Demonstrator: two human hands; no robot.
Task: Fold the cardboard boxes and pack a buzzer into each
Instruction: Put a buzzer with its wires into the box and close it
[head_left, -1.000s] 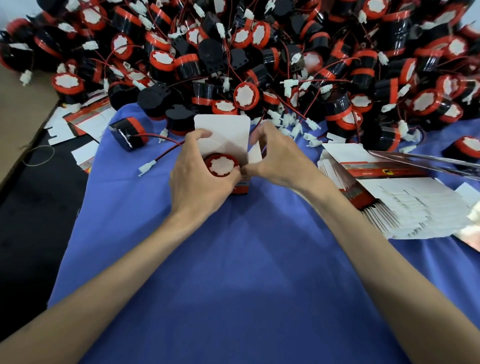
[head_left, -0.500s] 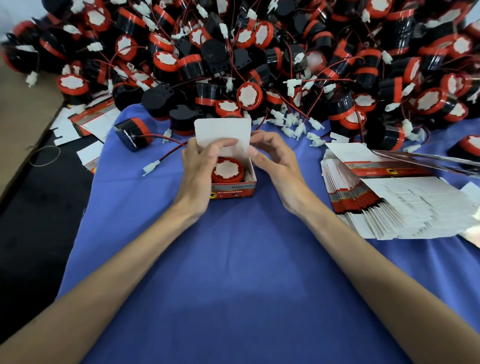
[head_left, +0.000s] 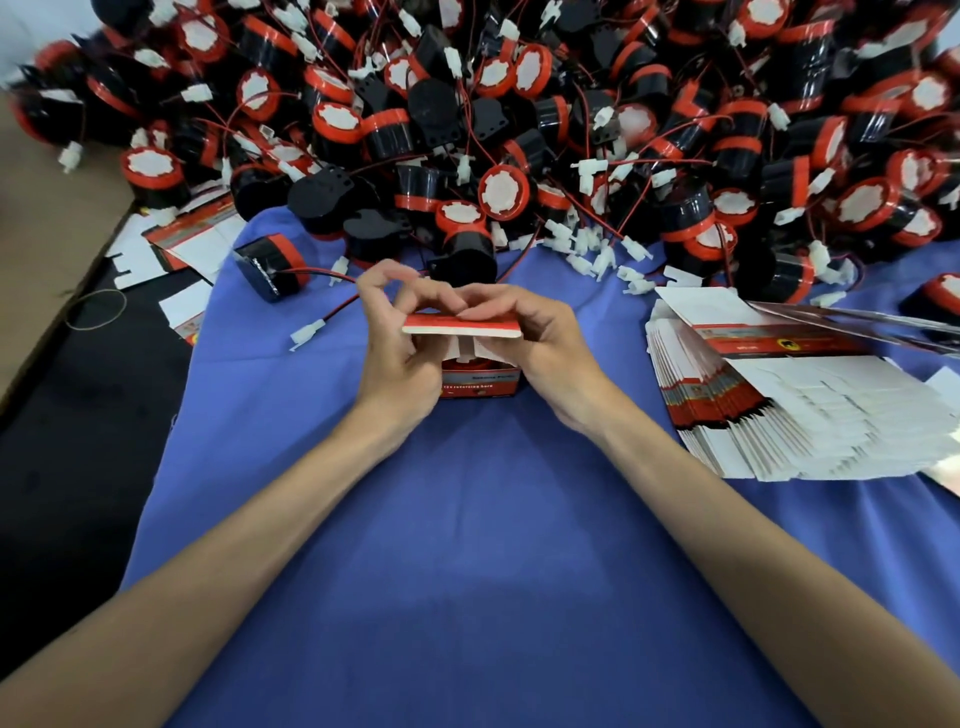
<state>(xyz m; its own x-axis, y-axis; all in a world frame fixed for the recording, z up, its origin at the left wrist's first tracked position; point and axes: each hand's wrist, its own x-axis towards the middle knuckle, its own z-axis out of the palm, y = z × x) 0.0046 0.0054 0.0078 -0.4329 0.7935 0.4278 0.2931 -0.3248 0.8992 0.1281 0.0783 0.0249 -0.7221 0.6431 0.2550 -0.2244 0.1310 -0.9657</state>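
Centre of view: small red-printed box (head_left: 480, 385) stands on the blue cloth (head_left: 467, 545), just below the middle. Its lid flap (head_left: 461, 329) is folded over towards the near side, roughly level, not yet tucked in. Two white side flaps are folded in beneath it. A sliver of red shows between them, probably the buzzer (head_left: 459, 359) inside; the rest of it is hidden. Left hand (head_left: 397, 358) is at the box's 9 o'clock, fingers curled, and grips the box by the left end of the lid, thumb and fingertips pinching. Right hand (head_left: 543, 351) is at 3 o'clock, fingers laid over the top of the lid and curled round its right end, holding it. From 10 to 2 o'clock across the far side of the view lies a heap of loose buzzers (head_left: 519, 130), black bodies with red rims, white labels, red wires and white plugs tangled among them. One stray buzzer (head_left: 270, 265) lies on its side at the box's 10 o'clock, near the left hand, its white plug (head_left: 309, 331) on the cloth. At 3 o'clock, well apart from the hands, is a fanned stack of flat boxes (head_left: 789, 410). At 9 to 10 o'clock, off the cloth, lie a few flat cartons (head_left: 192, 241) and a rubber band (head_left: 96, 309).
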